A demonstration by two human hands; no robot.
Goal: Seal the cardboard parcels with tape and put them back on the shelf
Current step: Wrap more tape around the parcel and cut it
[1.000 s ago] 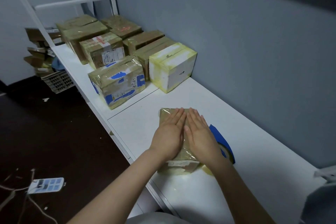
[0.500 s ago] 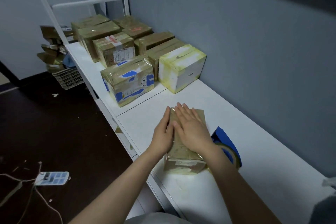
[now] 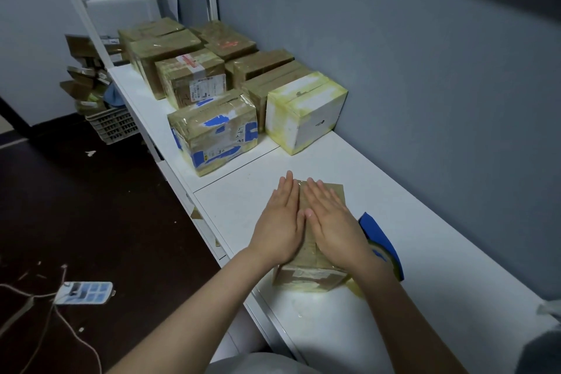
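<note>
Both hands flat on top of the small cardboard parcel [image 3: 309,275]: left hand [image 3: 280,222] along its left side, right hand [image 3: 331,222] over the middle, fingers straight and together, thumbs nearly meeting. Grip is wide on both, palms pressing, nothing clasped. Parcel sits on the white shelf [image 3: 440,267] close to its front edge, well apart from the row of wrapped parcels toward the far left end. Likely step: smoothing tape down onto the top. Risks as judged: a forward or sideways push on glossy tape could skate the light parcel toward the front edge and off to the floor. Uneven pressure could trap creases or leave the tape ends lifted at the near face. The blue tape dispenser [image 3: 379,237] lies just beside the right wrist and could be knocked toward the wall when the arm draws back. Writing: the parcel's near face carries a pale label, unreadable. The labelled parcel [image 3: 191,79] shows a barcode sticker and a red-and-white strip, text too small. Red scrawl on the far parcel [image 3: 229,44] is illegible. The white box [image 3: 306,112] has a small dark mark, not readable.
</note>
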